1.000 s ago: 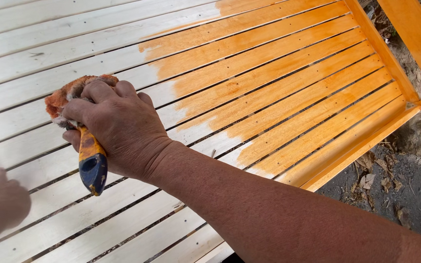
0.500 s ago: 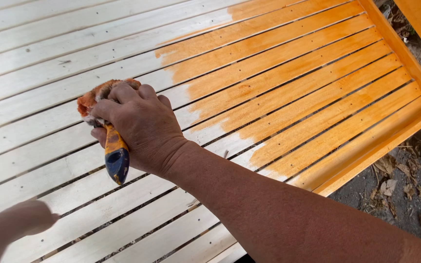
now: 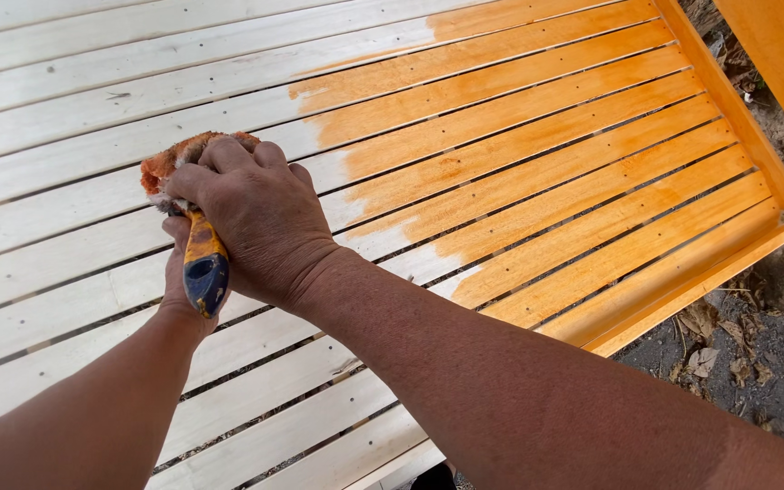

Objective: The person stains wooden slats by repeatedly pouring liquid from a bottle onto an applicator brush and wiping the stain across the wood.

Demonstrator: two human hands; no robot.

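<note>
My right hand (image 3: 260, 218) is closed around a paintbrush with a blue and yellow handle (image 3: 204, 266), its head wrapped in an orange-stained cloth (image 3: 167, 163). The brush head rests on a pale, unpainted slat of a wooden slatted panel (image 3: 65, 118). My left hand (image 3: 177, 277) reaches in from the lower left and sits under the right hand, against the brush handle; it is mostly hidden, so its grip is unclear. The right part of the panel (image 3: 546, 163) is coated in orange stain.
An orange-stained frame rail (image 3: 728, 109) borders the panel on the right, with another orange board (image 3: 782, 63) beyond it. Dark ground with dry leaves (image 3: 746, 363) lies at the lower right.
My left hand has come up from the lower left edge to under my right hand at the brush handle. The right hand with the brush has shifted slightly up and left.
</note>
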